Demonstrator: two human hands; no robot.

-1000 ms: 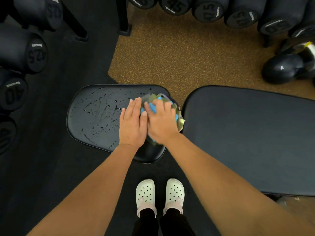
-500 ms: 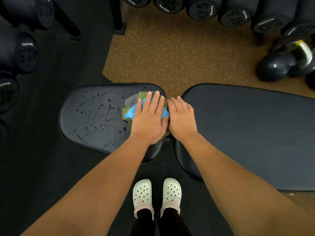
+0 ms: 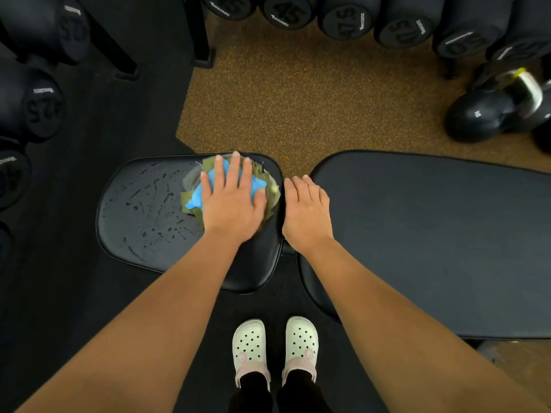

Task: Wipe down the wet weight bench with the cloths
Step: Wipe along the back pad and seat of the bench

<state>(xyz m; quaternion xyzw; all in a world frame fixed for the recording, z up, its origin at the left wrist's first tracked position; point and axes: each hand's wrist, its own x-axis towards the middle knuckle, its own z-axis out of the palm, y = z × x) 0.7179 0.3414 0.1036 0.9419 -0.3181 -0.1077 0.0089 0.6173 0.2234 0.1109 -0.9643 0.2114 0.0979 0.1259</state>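
Note:
The black seat pad (image 3: 143, 242) of the weight bench lies in front of me, with water drops across its left half. A stack of cloths (image 3: 195, 198), blue over olive green, lies on the pad's far right part. My left hand (image 3: 232, 204) presses flat on the cloths with straight fingers. My right hand (image 3: 307, 210) rests with straight fingers on the near end of the long back pad (image 3: 432, 239), right beside the gap between the pads. It touches no cloth.
Black dumbbells (image 3: 348, 19) line a rack along the top and more (image 3: 41, 105) stand at the left. A kettlebell (image 3: 483, 114) lies on the brown floor at upper right. My feet in pale clogs (image 3: 274, 347) stand below the gap between the pads.
My right hand left the cloths and moved right onto the back pad. My left hand slid onto the cloths and pushed them toward the seat pad's far edge.

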